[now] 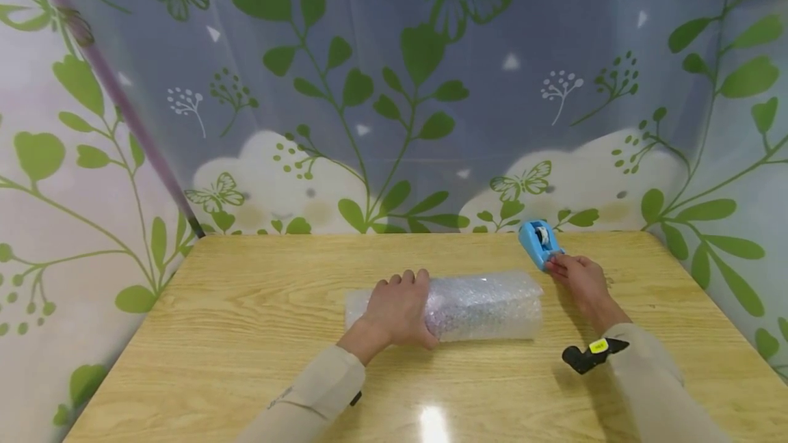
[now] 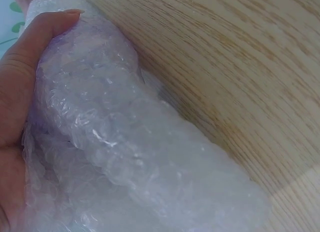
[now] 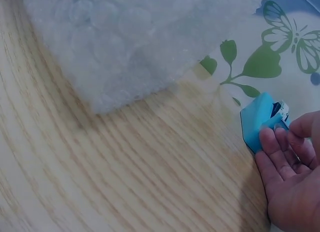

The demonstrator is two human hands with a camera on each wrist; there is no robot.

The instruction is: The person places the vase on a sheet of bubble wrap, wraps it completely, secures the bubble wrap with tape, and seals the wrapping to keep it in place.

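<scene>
A roll of bubble wrap [image 1: 486,310] lies across the table, with something purplish faintly visible inside it. My left hand [image 1: 397,310] grips the roll near its left part, fingers over the far side and thumb on the near side. The left wrist view shows the thumb along the crinkled bubble wrap [image 2: 125,137]. Beyond the roll's right end stands a blue tape dispenser [image 1: 537,243] holding a small roll of tape [image 3: 284,110]. At its front cutting end, my right hand [image 1: 579,281] pinches with thumb and forefinger; the clear tape between them is hard to make out.
The wooden table [image 1: 265,368] reaches back to a hanging cloth [image 1: 382,122] printed with leaves and butterflies. More printed cloth hangs on the left and right sides. A black wrist mount [image 1: 591,355] sits on the right sleeve.
</scene>
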